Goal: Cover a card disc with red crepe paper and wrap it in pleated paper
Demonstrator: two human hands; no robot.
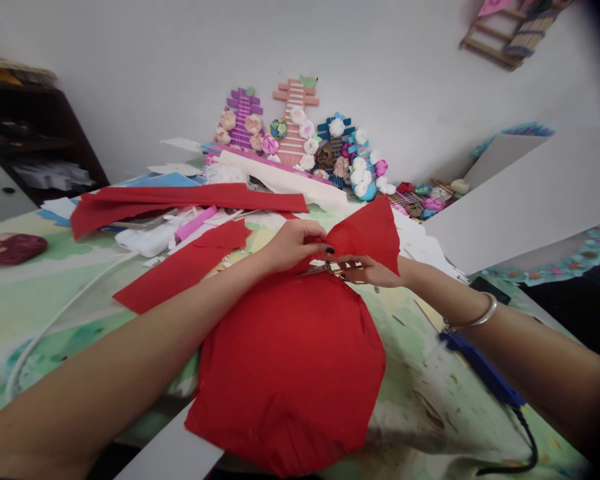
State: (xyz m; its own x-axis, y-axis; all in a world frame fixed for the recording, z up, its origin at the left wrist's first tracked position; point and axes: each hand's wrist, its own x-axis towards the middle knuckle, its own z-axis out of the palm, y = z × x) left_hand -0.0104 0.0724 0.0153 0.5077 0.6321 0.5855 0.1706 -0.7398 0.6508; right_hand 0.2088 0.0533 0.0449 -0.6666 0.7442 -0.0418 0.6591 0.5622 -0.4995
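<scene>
Red paper [295,353], perhaps crepe, covers a rounded shape at the near edge of the table, with folds along its bottom. My left hand [296,244] pinches the paper at the upper edge of this shape, thumb and fingers closed on it. Scissors [326,267] with gold-coloured handles are in my right hand [375,271], their blades pointing left at the paper just below my left fingers. A loose red flap [367,230] stands up over my right hand and hides part of its fingers. White board [175,447] sticks out under the red shape at lower left.
Red paper strips [180,270] and a white glue gun or similar tool [150,237] lie at left with a white cord. A blue device [483,370] with a black cable is under my right forearm. Decorated stick crafts [294,123] lean on the wall; a white panel [525,193] stands at right.
</scene>
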